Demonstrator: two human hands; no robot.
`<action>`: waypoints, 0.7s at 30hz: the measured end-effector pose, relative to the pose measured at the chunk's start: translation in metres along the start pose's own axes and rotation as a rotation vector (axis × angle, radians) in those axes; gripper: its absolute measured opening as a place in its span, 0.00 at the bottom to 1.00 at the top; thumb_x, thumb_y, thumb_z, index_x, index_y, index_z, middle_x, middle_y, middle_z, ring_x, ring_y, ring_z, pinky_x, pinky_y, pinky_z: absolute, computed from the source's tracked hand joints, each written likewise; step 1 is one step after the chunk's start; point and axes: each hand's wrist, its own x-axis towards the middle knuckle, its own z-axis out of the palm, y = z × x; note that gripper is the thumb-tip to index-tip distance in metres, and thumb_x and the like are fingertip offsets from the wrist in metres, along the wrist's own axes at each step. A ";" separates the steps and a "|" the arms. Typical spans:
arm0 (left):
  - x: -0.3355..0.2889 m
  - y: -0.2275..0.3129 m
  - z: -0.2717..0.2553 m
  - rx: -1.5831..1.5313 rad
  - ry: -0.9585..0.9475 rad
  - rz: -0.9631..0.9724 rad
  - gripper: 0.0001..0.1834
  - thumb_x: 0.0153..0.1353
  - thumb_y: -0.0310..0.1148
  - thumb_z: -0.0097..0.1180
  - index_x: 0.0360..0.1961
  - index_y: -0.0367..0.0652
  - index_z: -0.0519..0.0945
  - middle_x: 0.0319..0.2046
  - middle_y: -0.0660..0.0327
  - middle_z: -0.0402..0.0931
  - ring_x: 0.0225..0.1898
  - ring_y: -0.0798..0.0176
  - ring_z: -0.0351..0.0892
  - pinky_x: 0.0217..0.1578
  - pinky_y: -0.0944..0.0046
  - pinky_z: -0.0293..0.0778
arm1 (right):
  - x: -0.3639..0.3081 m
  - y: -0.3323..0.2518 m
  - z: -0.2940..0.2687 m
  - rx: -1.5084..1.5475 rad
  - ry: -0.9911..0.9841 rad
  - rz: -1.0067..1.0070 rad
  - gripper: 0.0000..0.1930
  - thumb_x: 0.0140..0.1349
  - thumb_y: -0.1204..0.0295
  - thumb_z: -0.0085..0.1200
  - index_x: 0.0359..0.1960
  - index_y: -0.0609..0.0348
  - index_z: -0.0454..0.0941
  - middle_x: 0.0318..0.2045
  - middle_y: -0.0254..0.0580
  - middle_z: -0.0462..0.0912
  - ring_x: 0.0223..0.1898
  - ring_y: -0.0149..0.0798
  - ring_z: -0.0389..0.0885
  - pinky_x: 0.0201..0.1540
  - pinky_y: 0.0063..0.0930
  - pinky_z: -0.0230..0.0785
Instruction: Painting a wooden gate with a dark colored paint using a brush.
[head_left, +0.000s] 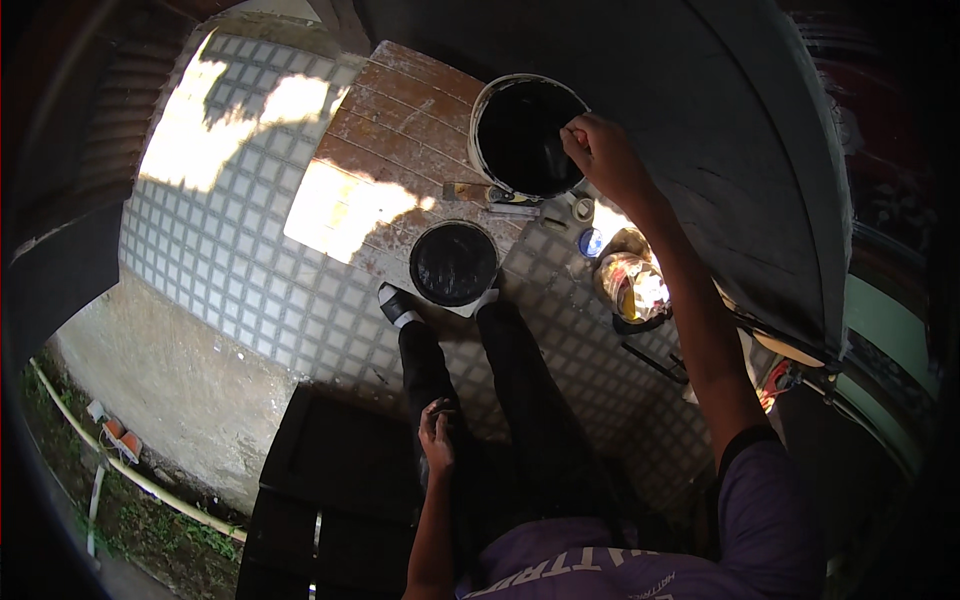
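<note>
My right hand is closed over the right rim of a large white bucket with a black inside. Whatever it grips, if anything, is hidden by the fingers. Resting by my left knee, my left hand has loosely bent, parted fingers and appears to hold nothing. In front of my feet stands a smaller round container with a black top or contents. Between it and the bucket lies a flat scraper-like tool with a wide blade.
A worn brown board lies on the tiled floor under the containers. To the right are a tape-like ring, a blue round lid and a shiny clear container. A dark panel rises beyond my right arm.
</note>
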 end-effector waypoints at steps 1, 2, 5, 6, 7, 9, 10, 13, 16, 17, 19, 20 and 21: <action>0.001 0.001 0.001 -0.007 0.006 0.002 0.16 0.69 0.31 0.48 0.56 0.38 0.72 0.51 0.55 0.79 0.44 0.66 0.80 0.39 0.70 0.71 | 0.001 0.000 0.002 0.000 0.003 0.000 0.08 0.67 0.71 0.55 0.37 0.64 0.79 0.28 0.45 0.81 0.27 0.35 0.79 0.29 0.28 0.69; 0.002 0.001 0.001 -0.015 0.011 0.005 0.16 0.69 0.30 0.48 0.56 0.38 0.73 0.51 0.55 0.79 0.43 0.66 0.80 0.39 0.70 0.71 | 0.001 0.001 0.005 0.051 0.061 -0.087 0.09 0.67 0.70 0.55 0.36 0.64 0.79 0.27 0.45 0.80 0.25 0.34 0.79 0.29 0.28 0.68; 0.003 0.001 -0.002 0.022 0.008 0.009 0.16 0.69 0.30 0.47 0.56 0.37 0.73 0.51 0.55 0.79 0.43 0.66 0.80 0.39 0.70 0.71 | 0.011 -0.009 0.002 0.084 0.030 -0.065 0.10 0.69 0.69 0.54 0.36 0.65 0.79 0.25 0.45 0.80 0.22 0.33 0.78 0.27 0.27 0.68; 0.003 0.000 -0.002 0.022 0.007 0.009 0.16 0.69 0.30 0.47 0.56 0.37 0.73 0.51 0.55 0.79 0.43 0.66 0.80 0.39 0.70 0.71 | 0.016 -0.013 0.000 0.061 -0.052 0.040 0.11 0.69 0.68 0.53 0.37 0.66 0.78 0.25 0.45 0.81 0.21 0.32 0.78 0.27 0.27 0.68; 0.003 -0.001 -0.003 0.010 0.005 0.016 0.16 0.69 0.29 0.47 0.55 0.37 0.73 0.51 0.55 0.79 0.43 0.66 0.80 0.40 0.70 0.71 | 0.018 -0.014 0.002 0.061 -0.051 0.040 0.11 0.69 0.68 0.53 0.37 0.66 0.78 0.25 0.45 0.81 0.21 0.32 0.78 0.27 0.27 0.68; 0.004 -0.002 -0.004 -0.001 0.004 0.024 0.15 0.69 0.29 0.46 0.55 0.37 0.74 0.51 0.55 0.79 0.43 0.66 0.80 0.40 0.70 0.71 | 0.021 -0.016 0.005 0.197 0.066 -0.015 0.12 0.70 0.66 0.52 0.39 0.66 0.78 0.24 0.44 0.82 0.20 0.32 0.79 0.26 0.27 0.69; 0.005 -0.003 -0.005 -0.013 0.013 0.016 0.15 0.70 0.29 0.46 0.55 0.37 0.73 0.51 0.55 0.79 0.43 0.66 0.80 0.41 0.70 0.71 | 0.021 -0.019 0.007 0.200 0.066 -0.016 0.12 0.70 0.66 0.52 0.39 0.66 0.78 0.24 0.44 0.82 0.20 0.32 0.79 0.26 0.27 0.69; 0.005 -0.002 -0.005 -0.033 0.022 0.001 0.15 0.70 0.28 0.45 0.55 0.37 0.73 0.51 0.55 0.79 0.44 0.65 0.80 0.42 0.69 0.71 | 0.020 -0.021 0.013 0.105 -0.059 0.044 0.13 0.71 0.66 0.51 0.42 0.66 0.77 0.27 0.44 0.83 0.24 0.34 0.84 0.28 0.25 0.73; 0.005 0.001 -0.003 -0.027 0.014 -0.013 0.15 0.70 0.27 0.45 0.55 0.37 0.73 0.51 0.55 0.79 0.44 0.64 0.80 0.43 0.68 0.71 | 0.024 -0.012 0.025 0.280 0.100 0.121 0.13 0.70 0.69 0.51 0.35 0.69 0.76 0.23 0.51 0.83 0.25 0.42 0.86 0.26 0.32 0.75; 0.005 0.003 0.000 -0.014 0.006 -0.018 0.15 0.70 0.27 0.44 0.55 0.37 0.73 0.51 0.55 0.79 0.45 0.64 0.80 0.44 0.68 0.71 | 0.025 -0.009 0.029 0.201 0.273 0.048 0.13 0.70 0.68 0.51 0.36 0.70 0.76 0.24 0.53 0.83 0.26 0.43 0.87 0.27 0.33 0.76; 0.005 0.000 -0.004 -0.031 0.010 -0.008 0.15 0.70 0.27 0.44 0.55 0.37 0.73 0.51 0.55 0.79 0.45 0.64 0.79 0.46 0.67 0.71 | 0.027 -0.013 0.033 0.131 0.442 -0.027 0.13 0.71 0.68 0.50 0.36 0.70 0.76 0.25 0.54 0.84 0.27 0.44 0.87 0.28 0.33 0.78; 0.006 -0.002 -0.006 -0.049 0.010 0.002 0.15 0.70 0.26 0.44 0.55 0.37 0.73 0.51 0.54 0.79 0.46 0.64 0.79 0.47 0.67 0.71 | 0.027 -0.014 0.032 0.165 0.290 0.074 0.14 0.71 0.68 0.50 0.37 0.71 0.77 0.25 0.54 0.84 0.27 0.45 0.87 0.28 0.34 0.78; 0.006 -0.003 -0.006 -0.050 0.012 0.002 0.15 0.70 0.26 0.44 0.55 0.37 0.73 0.51 0.54 0.79 0.46 0.64 0.79 0.47 0.67 0.71 | 0.026 -0.018 0.029 0.196 0.136 0.173 0.14 0.71 0.68 0.49 0.38 0.71 0.77 0.26 0.55 0.84 0.28 0.45 0.88 0.29 0.34 0.79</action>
